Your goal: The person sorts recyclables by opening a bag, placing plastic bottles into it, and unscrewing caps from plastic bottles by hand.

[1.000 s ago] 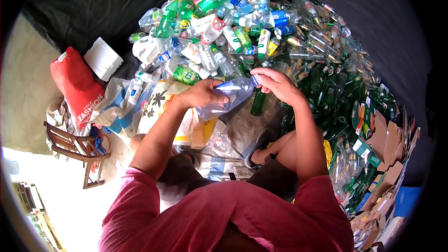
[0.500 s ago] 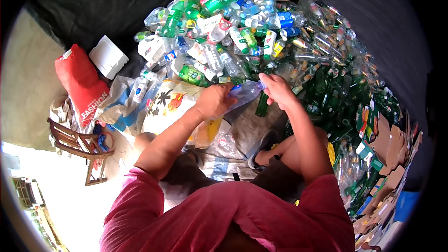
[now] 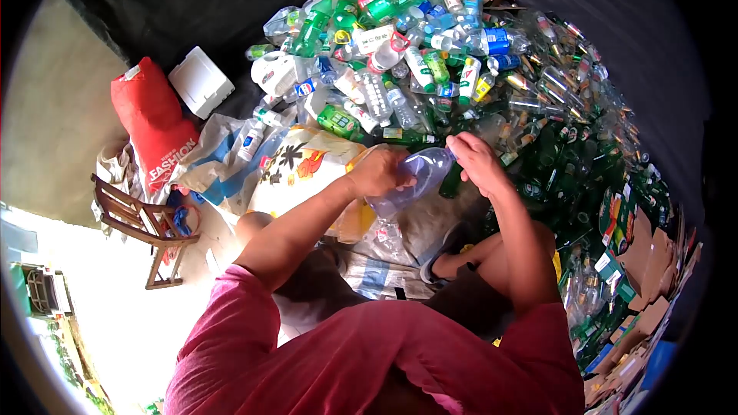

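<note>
A large clear plastic bottle (image 3: 419, 177) is held tilted in front of me, its neck toward the upper right. My left hand (image 3: 380, 172) is wrapped round its body on the left side. At the neck, the fingers of my right hand (image 3: 475, 161) are closed on the bottle's top; the cap is mostly hidden by them. Beneath the left forearm lies a white and yellow printed sack (image 3: 300, 173). Just beyond both hands is a heap of plastic bottles (image 3: 377, 96).
Green glass bottles (image 3: 550, 161) are piled on the right, beside flattened cardboard (image 3: 649, 261). On the left are a red sack (image 3: 154, 119), a white foam box (image 3: 201, 81) and a wooden chair (image 3: 134, 215). A dark sheet (image 3: 192, 0) hangs behind.
The view has swung, so the surroundings sit further right. Both hands still hold the bottle, whose tilt has shifted slightly and whose body shows more than half a second ago.
</note>
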`<state>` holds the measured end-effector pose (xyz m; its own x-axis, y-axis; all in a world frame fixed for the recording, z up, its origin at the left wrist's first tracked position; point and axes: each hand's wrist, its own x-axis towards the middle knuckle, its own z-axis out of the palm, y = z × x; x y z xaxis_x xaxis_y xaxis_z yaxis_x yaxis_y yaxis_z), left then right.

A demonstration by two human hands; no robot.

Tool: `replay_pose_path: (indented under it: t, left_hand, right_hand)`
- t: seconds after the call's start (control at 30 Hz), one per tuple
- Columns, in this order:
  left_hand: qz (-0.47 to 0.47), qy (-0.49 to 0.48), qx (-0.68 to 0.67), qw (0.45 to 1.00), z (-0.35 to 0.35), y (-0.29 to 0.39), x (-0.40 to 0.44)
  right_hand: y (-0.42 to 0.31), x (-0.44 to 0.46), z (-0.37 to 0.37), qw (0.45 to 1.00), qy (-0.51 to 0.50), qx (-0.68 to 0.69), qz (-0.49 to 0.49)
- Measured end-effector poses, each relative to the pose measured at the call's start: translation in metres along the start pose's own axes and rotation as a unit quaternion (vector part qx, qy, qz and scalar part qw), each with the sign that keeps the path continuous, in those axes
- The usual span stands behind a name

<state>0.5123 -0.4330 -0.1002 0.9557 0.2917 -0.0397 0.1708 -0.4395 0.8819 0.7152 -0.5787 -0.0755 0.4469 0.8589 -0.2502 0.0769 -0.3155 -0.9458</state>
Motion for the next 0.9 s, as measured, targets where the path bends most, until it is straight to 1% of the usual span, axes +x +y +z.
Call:
replay_pose_path:
  t: [0.03, 0.1, 0.13, 0.2, 0.23, 0.27, 0.3, 0.33, 0.37, 0.4, 0.47, 0.5, 0.53, 0.57, 0.6, 0.67, 0.7, 0.73, 0.77, 0.8, 0.87, 0.9]
  left_hand:
    - [-0.004, 0.003, 0.003, 1.0, 0.002, 0.001, 0.001]
    - [-0.064, -0.013, 0.039, 0.997, 0.005, 0.004, 0.001]
    - [-0.067, -0.012, 0.041, 0.997, 0.004, 0.002, 0.002]
    - [-0.035, -0.037, 0.132, 0.99, 0.002, -0.004, 0.006]
    - [-0.062, -0.059, 0.159, 0.984, -0.001, -0.002, 0.008]
    - [-0.063, -0.059, 0.161, 0.983, -0.002, -0.006, 0.008]
    - [-0.099, -0.047, 0.184, 0.977, -0.002, -0.011, 0.007]
    - [-0.134, -0.034, 0.207, 0.968, -0.002, -0.016, 0.006]
    - [-0.21, -0.025, 0.267, 0.94, 0.0, -0.02, 0.006]
    - [-0.211, -0.024, 0.269, 0.939, 0.003, -0.027, 0.003]
    - [-0.276, 0.029, 0.383, 0.881, 0.014, -0.054, -0.004]
    - [-0.277, 0.017, 0.394, 0.876, 0.015, -0.058, -0.01]
    - [-0.277, 0.018, 0.396, 0.875, 0.016, -0.061, -0.014]
    - [-0.31, 0.005, 0.396, 0.865, 0.017, -0.065, -0.017]
    - [-0.342, -0.009, 0.395, 0.852, 0.017, -0.066, -0.021]
    - [-0.338, -0.002, 0.403, 0.85, 0.018, -0.106, -0.023]
    - [-0.355, -0.012, 0.4, 0.845, 0.016, -0.132, -0.019]
    - [-0.371, -0.022, 0.396, 0.84, 0.011, -0.136, -0.02]
    - [-0.349, 0.0, 0.374, 0.859, 0.007, -0.14, -0.022]
    - [-0.351, 0.002, 0.374, 0.858, 0.001, -0.132, -0.021]
    - [-0.354, 0.03, 0.329, 0.875, -0.012, -0.117, -0.015]
    - [-0.338, 0.051, 0.336, 0.878, -0.017, -0.117, -0.013]
  right_hand:
    - [0.002, 0.001, 0.0, 1.0, 0.011, -0.01, 0.018]
    - [0.005, 0.003, 0.0, 0.998, 0.029, -0.03, 0.042]
    - [0.006, 0.003, 0.001, 0.998, 0.027, -0.027, 0.041]
    - [0.004, 0.004, 0.002, 0.994, 0.044, -0.069, 0.069]
    - [0.003, 0.006, 0.0, 0.986, 0.048, -0.134, 0.086]
    - [0.009, 0.01, -0.006, 0.986, 0.047, -0.132, 0.085]
    - [0.007, 0.01, -0.01, 0.956, 0.1, -0.275, 0.018]
    - [0.006, 0.011, -0.012, 0.898, 0.151, -0.409, -0.05]
    - [0.003, 0.008, -0.021, 0.902, 0.15, -0.404, 0.0]
    - [0.003, 0.006, -0.026, 0.886, 0.161, -0.434, 0.008]
    - [0.019, 0.013, -0.037, 0.883, 0.175, -0.435, -0.006]
    - [0.024, 0.017, -0.035, 0.883, 0.176, -0.434, -0.007]
    - [0.03, 0.02, -0.033, 0.895, 0.156, -0.417, 0.02]
    - [0.035, 0.022, -0.034, 0.906, 0.135, -0.398, 0.047]
    - [0.021, 0.016, -0.029, 0.939, 0.084, -0.318, 0.099]
    - [0.016, 0.013, -0.016, 0.953, 0.052, -0.266, 0.137]
    - [0.016, 0.014, -0.012, 0.961, 0.031, -0.232, 0.149]
    - [0.018, 0.016, -0.007, 0.961, 0.028, -0.232, 0.146]
    - [0.022, 0.018, -0.003, 0.968, 0.005, -0.199, 0.151]
    - [0.026, 0.02, 0.003, 0.974, -0.017, -0.165, 0.155]
    - [0.035, 0.021, 0.014, 0.981, -0.05, -0.116, 0.144]
    - [0.04, 0.022, 0.021, 0.983, -0.06, -0.102, 0.138]
